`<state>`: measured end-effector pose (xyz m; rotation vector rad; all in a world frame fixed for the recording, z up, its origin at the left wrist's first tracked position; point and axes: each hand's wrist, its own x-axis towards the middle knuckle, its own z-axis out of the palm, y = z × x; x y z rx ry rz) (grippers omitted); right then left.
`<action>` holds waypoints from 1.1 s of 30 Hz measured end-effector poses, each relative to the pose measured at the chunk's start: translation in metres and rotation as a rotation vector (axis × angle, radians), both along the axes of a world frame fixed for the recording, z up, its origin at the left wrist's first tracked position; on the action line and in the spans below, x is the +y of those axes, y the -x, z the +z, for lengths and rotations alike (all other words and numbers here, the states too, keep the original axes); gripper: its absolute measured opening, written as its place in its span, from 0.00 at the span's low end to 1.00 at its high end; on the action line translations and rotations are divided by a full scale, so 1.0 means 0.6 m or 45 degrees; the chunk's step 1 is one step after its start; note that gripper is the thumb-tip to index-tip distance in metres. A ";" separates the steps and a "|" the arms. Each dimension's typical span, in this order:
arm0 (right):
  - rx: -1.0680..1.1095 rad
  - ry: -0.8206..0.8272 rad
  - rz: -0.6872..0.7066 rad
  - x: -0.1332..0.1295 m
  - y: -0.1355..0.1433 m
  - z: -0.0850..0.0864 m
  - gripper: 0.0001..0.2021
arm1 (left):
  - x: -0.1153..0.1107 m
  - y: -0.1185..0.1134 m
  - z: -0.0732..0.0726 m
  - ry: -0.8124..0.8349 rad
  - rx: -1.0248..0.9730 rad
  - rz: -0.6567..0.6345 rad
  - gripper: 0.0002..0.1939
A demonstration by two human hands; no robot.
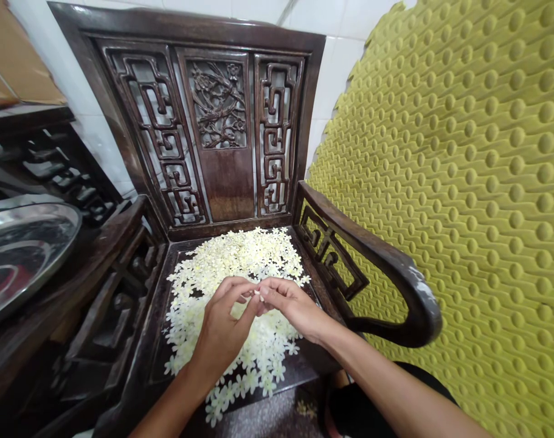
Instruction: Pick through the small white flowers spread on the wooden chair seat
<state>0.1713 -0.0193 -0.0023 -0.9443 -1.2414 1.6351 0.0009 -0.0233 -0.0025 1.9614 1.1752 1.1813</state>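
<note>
My left hand and my right hand meet at the fingertips above the chair seat. Pinched between them is a small white flower piece, mostly covered by the fingers, so its full shape is hidden. Below and behind both hands spreads a thick layer of pale yellow-white flowers, five-petalled and loose. Some of them reach the seat's front edge. The dark wooden chair seat shows around the flowers.
The chair has a carved back and a curved right armrest. A round metal tray rests at the left, by a wooden ledge. A yellow-green bumpy padded panel stands along the right. Several flowers lie on the floor.
</note>
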 end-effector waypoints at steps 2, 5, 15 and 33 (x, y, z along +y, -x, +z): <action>0.036 0.045 0.002 -0.001 -0.001 -0.001 0.21 | 0.000 0.000 -0.001 -0.002 0.007 -0.041 0.06; 0.009 0.030 0.028 -0.002 -0.001 -0.004 0.20 | -0.002 0.001 0.000 -0.089 0.055 -0.047 0.07; -0.337 -0.318 -0.064 -0.009 -0.002 0.003 0.15 | -0.010 0.001 -0.003 -0.200 0.031 -0.006 0.04; -0.498 -0.297 -0.270 -0.009 0.013 -0.014 0.29 | -0.015 -0.018 0.008 0.268 -0.330 -0.052 0.04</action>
